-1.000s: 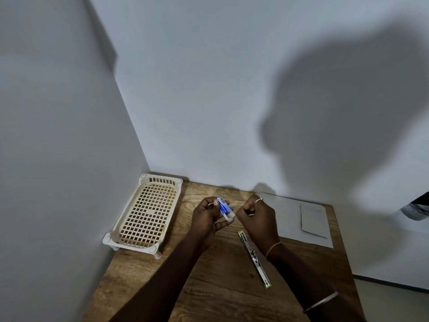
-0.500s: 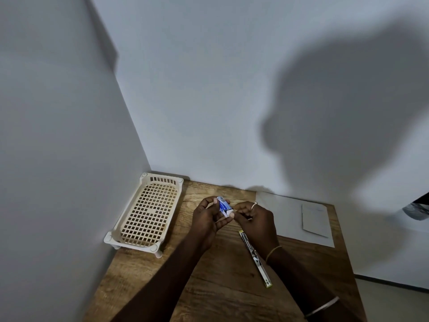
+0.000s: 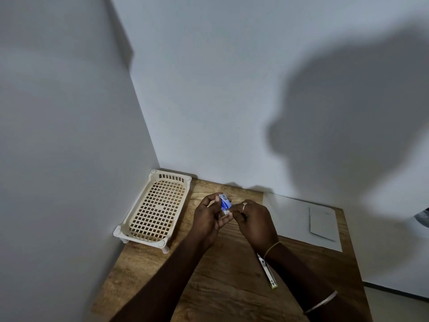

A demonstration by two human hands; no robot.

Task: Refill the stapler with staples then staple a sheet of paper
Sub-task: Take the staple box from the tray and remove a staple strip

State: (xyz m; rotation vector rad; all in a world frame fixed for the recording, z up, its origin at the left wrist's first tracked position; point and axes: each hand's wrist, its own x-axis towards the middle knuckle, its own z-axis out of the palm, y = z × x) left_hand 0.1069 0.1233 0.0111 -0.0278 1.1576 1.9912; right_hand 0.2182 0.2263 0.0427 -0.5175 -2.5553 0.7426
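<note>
My left hand [image 3: 206, 217] grips a small blue and white staple box [image 3: 225, 202] above the middle of the wooden table [image 3: 232, 287]. My right hand [image 3: 253, 220] is curled against the box's lower end, its fingertips pinching there; what they pinch is hidden. The stapler [image 3: 269, 271] lies opened out flat on the table, its far end under my right wrist. A white sheet of paper [image 3: 292, 219] lies at the back right with a smaller folded paper [image 3: 323, 223] on it.
A cream plastic lattice tray [image 3: 157, 208] stands in the back left corner against the walls. Grey walls close the left and back sides of the table. The table's right edge drops to the floor.
My right hand has come down and left from beside the box to its lower end. The left hand has kept the box almost still.
</note>
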